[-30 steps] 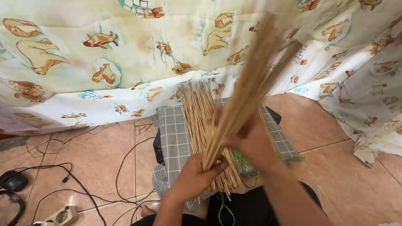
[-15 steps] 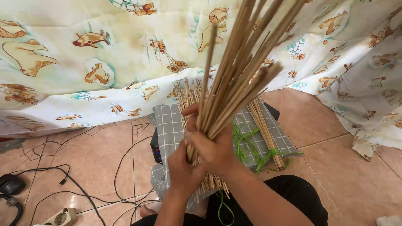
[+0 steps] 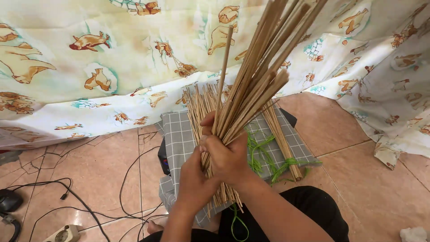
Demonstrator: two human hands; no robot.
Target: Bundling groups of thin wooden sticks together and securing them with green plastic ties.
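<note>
My right hand (image 3: 229,157) grips a thick bunch of thin bamboo sticks (image 3: 260,76) that fans up and to the right, out of the top of the view. My left hand (image 3: 195,177) sits just below and to the left of it, fingers against the lower ends of the same bunch. Under both hands, more loose sticks (image 3: 199,107) lie on a grey checked cloth (image 3: 177,139). A tied bundle of sticks (image 3: 282,136) lies to the right on the cloth, with green string (image 3: 264,157) around and beside it.
The cloth covers a dark box-like thing (image 3: 162,157) on a tiled floor (image 3: 89,179). A sheet printed with animals (image 3: 112,58) hangs behind. Black cables (image 3: 130,179), a power strip (image 3: 62,234) and a dark device (image 3: 9,199) lie at the left. My black-clad legs (image 3: 313,210) are below.
The view has shifted slightly. The bunch has swung more upright and its sticks have spread. My hands have closed together on its lower ends, and the tied bundle at the right has come into view.
</note>
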